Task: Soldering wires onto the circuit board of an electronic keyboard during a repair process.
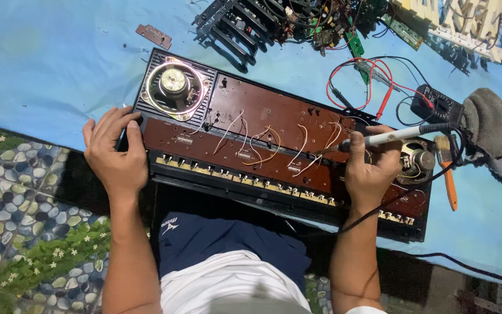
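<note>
An opened electronic keyboard chassis point(274, 110) lies across my lap on a blue sheet, its brown circuit boards, loose wires and a round speaker point(174, 82) exposed. My left hand point(114, 152) grips the chassis' left end beside that speaker. In my right hand point(369, 168) I hold a soldering iron point(391, 136) with a pale handle, its tip touching the brown board near the right side. A second speaker point(416, 160) sits just right of that hand, and the iron's black cable runs down past my wrist.
A multimeter point(435, 104) with red and black leads, a grey cloth point(496, 132) and an orange-handled brush point(447, 171) lie to the right. Black frames and circuit boards point(297, 20) and white keyboard keys point(472, 23) are at the top. Patterned floor mat point(24, 221) at left.
</note>
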